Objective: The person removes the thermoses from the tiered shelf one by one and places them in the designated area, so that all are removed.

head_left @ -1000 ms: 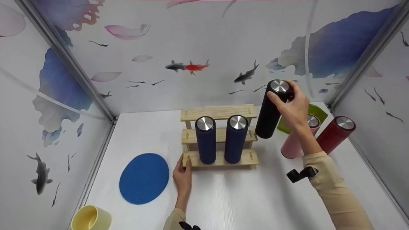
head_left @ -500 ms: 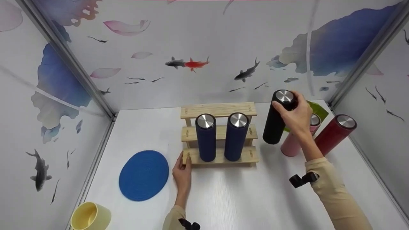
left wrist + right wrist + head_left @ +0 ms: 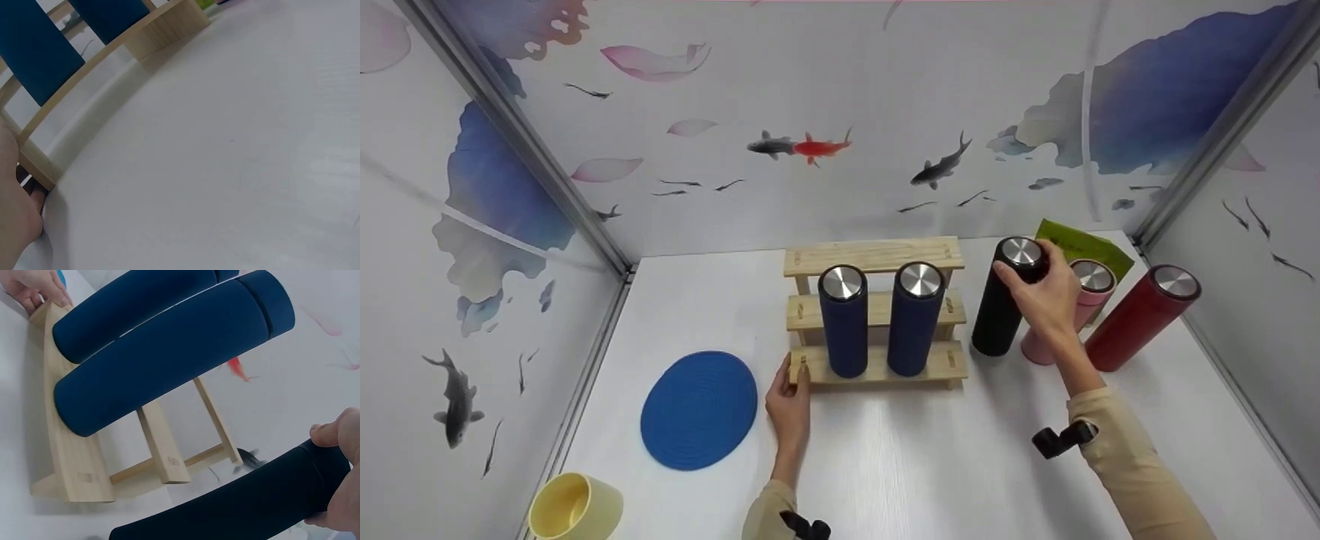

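My right hand point(image 3: 1044, 294) grips a black thermos point(image 3: 999, 315) round its top, just right of a three-tier wooden rack point(image 3: 949, 364). The thermos is upright, its base close to the white table. On the rack's lowest tier stand two dark blue thermoses, the left one point(image 3: 846, 330) and the right one point(image 3: 913, 330). At the rack's front left corner, my left hand point(image 3: 789, 405) holds the end of the lowest tier, thumb on top. In the left wrist view, that hand point(image 3: 17, 208) wraps the rack's side, its fingers partly hidden behind the wood.
A pink thermos point(image 3: 1093, 289) and a red thermos point(image 3: 1144, 319) stand to the right, with a green packet point(image 3: 1080, 244) behind them. Left of the rack lies a round blue placemat point(image 3: 699, 411). A yellow cup point(image 3: 577, 506) is at the front left. Printed walls enclose the table.
My right hand has lowered the black thermos from beside the rack's upper tiers toward the table. My left hand stays on the rack's corner.
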`<state>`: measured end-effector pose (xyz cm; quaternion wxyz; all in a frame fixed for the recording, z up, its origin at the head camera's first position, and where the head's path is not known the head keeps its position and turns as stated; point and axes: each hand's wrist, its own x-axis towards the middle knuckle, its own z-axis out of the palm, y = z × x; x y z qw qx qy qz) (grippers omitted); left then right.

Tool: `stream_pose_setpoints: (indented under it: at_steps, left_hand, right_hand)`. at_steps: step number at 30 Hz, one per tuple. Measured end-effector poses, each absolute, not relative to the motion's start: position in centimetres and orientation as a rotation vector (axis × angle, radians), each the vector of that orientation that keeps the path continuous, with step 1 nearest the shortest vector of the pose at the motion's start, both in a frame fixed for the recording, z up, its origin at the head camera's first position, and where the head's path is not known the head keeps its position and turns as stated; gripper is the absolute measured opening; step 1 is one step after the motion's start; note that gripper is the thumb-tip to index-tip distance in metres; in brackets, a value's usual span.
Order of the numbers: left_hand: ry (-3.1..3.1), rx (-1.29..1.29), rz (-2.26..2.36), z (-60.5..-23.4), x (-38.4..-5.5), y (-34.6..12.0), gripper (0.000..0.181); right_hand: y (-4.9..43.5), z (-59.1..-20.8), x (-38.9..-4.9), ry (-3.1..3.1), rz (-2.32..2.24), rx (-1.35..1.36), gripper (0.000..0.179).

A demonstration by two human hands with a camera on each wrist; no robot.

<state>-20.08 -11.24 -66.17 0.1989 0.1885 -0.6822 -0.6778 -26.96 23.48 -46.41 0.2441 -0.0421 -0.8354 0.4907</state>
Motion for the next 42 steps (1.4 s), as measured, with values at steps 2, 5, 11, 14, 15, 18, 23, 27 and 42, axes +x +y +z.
stream_pose_setpoints:
  at_steps: [2,5,11,14,15,18,23,27,42]
  left_hand:
    - [-1.904,0.528,-1.892,-66.1,-20.1,-11.2,0.045]
    - [-1.902,0.532,-1.876,-65.9,-20.2,-11.1,0.045]
    - [-1.893,0.542,-1.878,-65.6,-20.2,-11.0,0.045]
    - [-1.895,0.533,-1.877,-65.6,-20.1,-11.0,0.045]
    - [-1.896,0.530,-1.876,-65.7,-20.1,-11.0,0.045]
    - [-1.900,0.518,-1.875,-65.9,-20.1,-11.1,0.044]
    - [-1.912,0.512,-1.885,-66.1,-20.1,-11.3,0.044]
    - [-1.911,0.528,-1.884,-66.0,-20.0,-11.2,0.045]
    - [-1.913,0.515,-1.897,-61.7,-18.2,-10.6,0.044]
  right_hand:
    - [23.3,-47.0,-27.0,-2.260,1.324,-0.115,0.059]
    - [23.1,-47.7,-27.0,-2.233,1.310,-0.128,0.059]
    - [22.7,-49.0,-26.9,-2.175,1.343,-0.169,0.060]
    - [22.7,-49.7,-26.9,-2.153,1.338,-0.171,0.061]
    - [22.8,-50.0,-26.9,-2.151,1.331,-0.172,0.062]
    - [22.9,-50.5,-26.9,-2.157,1.310,-0.170,0.062]
    - [23.0,-50.8,-26.8,-2.162,1.305,-0.165,0.064]
    - [23.0,-50.8,-26.7,-2.176,1.317,-0.182,0.065]
    - [22.2,-47.6,-25.7,-2.113,1.366,-0.087,0.067]
